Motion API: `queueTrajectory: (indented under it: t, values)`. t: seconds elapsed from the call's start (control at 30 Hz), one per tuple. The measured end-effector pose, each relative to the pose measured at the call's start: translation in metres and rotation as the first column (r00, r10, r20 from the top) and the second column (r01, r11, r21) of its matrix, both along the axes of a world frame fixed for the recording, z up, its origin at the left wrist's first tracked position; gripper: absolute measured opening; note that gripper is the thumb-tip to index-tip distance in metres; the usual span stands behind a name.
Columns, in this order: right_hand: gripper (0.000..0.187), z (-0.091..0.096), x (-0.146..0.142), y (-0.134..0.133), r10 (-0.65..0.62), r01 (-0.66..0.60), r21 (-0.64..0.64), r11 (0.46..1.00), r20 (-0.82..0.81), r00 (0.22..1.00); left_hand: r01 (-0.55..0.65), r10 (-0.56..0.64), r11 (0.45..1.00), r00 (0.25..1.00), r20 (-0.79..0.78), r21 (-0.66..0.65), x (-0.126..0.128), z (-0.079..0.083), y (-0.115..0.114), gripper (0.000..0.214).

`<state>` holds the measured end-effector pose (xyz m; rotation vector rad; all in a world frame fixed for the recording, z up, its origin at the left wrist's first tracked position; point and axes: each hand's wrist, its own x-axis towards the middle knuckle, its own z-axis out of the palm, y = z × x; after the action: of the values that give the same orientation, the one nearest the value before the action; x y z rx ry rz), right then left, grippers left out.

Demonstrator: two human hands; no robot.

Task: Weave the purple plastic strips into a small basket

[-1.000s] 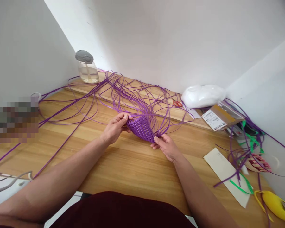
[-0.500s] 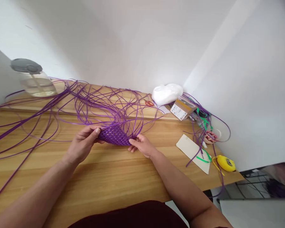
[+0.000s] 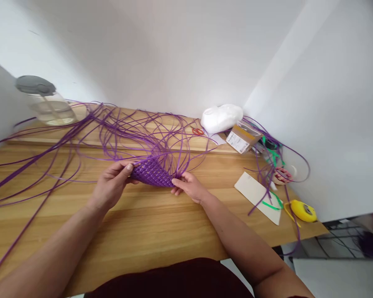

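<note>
Your left hand (image 3: 112, 185) pinches one end of the purple woven piece (image 3: 152, 171) and your right hand (image 3: 189, 187) the other, keeping it between your grips, its underside hidden. Beyond your hold, loose purple strands (image 3: 119, 129) blur and tangle; those running left are cut off by the view's edge.

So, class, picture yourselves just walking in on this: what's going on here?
A person holds a purple woven piece above the wooden table, the left hand pinching one end and the right hand the other. Long purple strands run loose from it toward the back. Off to the right lie a pale card and a yellow object.
</note>
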<state>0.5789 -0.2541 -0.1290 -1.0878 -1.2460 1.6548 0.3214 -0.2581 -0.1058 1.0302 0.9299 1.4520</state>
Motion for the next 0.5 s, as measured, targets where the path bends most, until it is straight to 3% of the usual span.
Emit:
queueTrajectory:
  t: [0.27, 0.5]
  values:
    - [0.048, 0.003, 0.003, 0.002, -0.171, 0.173, 0.035, 0.984, -0.039, 0.984, 0.119, -0.110, 0.991, 0.984, 0.143, -0.059, 0.001, -0.003, 0.005, 0.035]
    - [0.037, 0.002, 0.005, 0.010, -0.406, 0.407, 0.270, 0.873, -0.062, 0.912, 0.071, -0.068, 0.991, 0.997, 0.030, -0.109, 0.003, -0.007, 0.006, 0.040]
